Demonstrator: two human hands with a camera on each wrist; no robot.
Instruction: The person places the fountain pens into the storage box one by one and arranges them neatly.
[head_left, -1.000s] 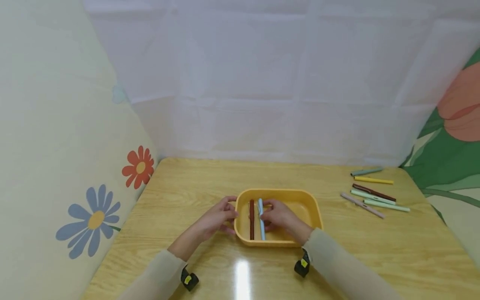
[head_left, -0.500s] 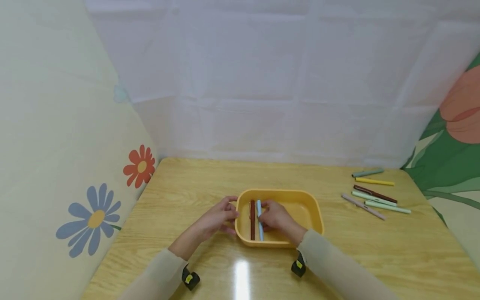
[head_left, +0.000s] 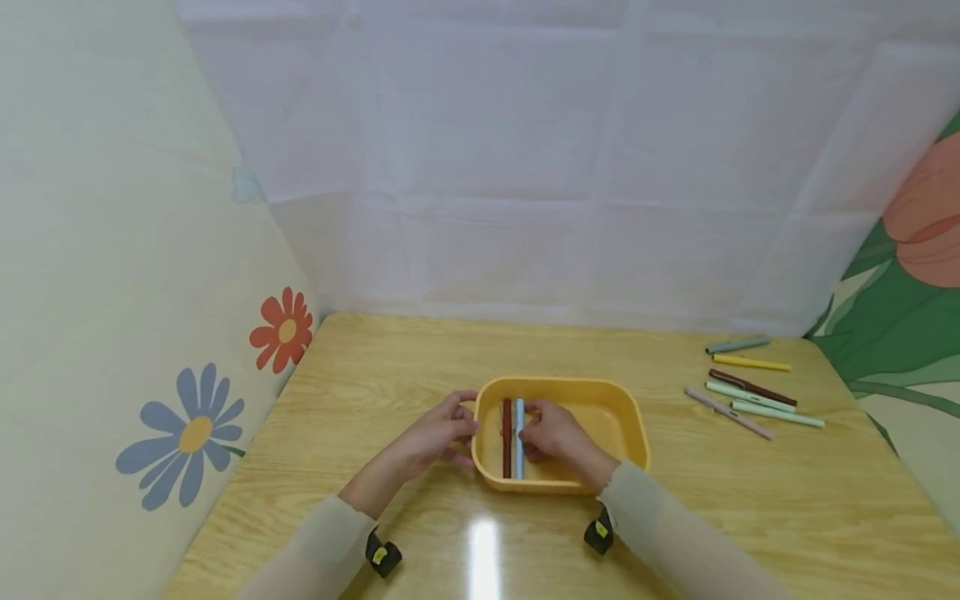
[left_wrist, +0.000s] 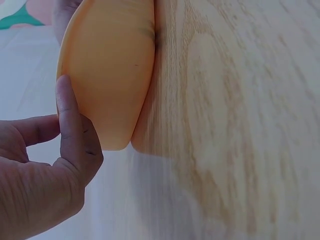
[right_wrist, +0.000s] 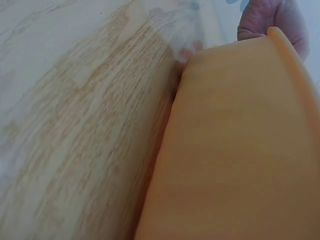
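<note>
On wood-grain table (head_left: 390,358) | yellow tray (head_left: 600,421) | white sheet (head_left: 480,150) behind | flowered wall (head_left: 112,267) left

You are working in a screened-off booth, much like a small recording set: a creased white sheet (head_left: 480,167) hangs behind your wood-grain counter (head_left: 390,358), flower-printed backdrops (head_left: 97,275) flank it, and black cameras (head_left: 384,560) sit at your wrists.

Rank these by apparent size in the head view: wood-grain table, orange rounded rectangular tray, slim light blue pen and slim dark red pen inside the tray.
1. Wood-grain table
2. Orange rounded rectangular tray
3. Slim light blue pen and slim dark red pen inside it, smallest: too alike to rank.
</note>
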